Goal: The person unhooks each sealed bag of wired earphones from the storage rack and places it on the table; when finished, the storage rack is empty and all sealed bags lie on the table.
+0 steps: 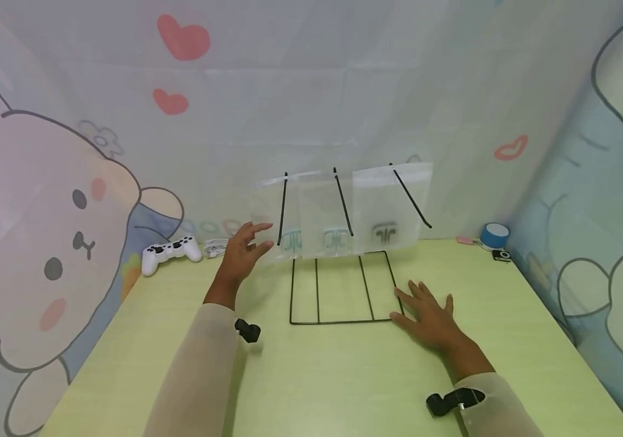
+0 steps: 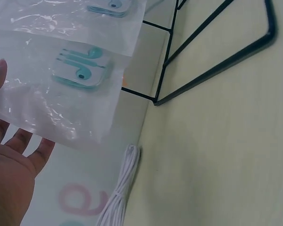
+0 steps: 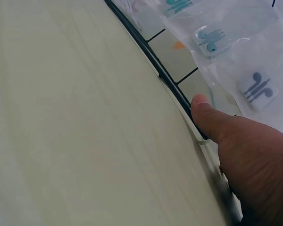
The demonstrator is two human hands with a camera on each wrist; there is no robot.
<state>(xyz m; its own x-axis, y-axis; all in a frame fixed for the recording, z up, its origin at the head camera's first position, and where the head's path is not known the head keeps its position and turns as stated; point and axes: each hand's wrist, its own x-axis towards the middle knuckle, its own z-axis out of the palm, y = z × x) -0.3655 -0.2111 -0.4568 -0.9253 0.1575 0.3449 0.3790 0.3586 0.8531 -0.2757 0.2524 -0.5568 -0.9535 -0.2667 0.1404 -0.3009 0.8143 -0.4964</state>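
A black wire rack (image 1: 344,322) stands on the table, with clear bags on its three hooks. The left bag (image 1: 269,203) and middle bag (image 1: 316,209) hold cases with teal earphones; the right bag (image 1: 368,200) holds dark ones. Beside the left bag's edge is my left hand (image 1: 239,260), thumb and fingers apart; in the left wrist view the bag (image 2: 33,99) lies between thumb and fingers of the hand (image 2: 12,181), contact unclear. My right hand (image 1: 430,318) rests with spread fingers at the base's right front corner, its thumb by the wire in the right wrist view.
At the back left lie a white game controller (image 1: 171,252) and a coiled white cable (image 1: 215,247). A blue round item (image 1: 494,235), a pink item (image 1: 465,240) and a small black item (image 1: 501,256) are at the back right. Printed cloth hangs behind.
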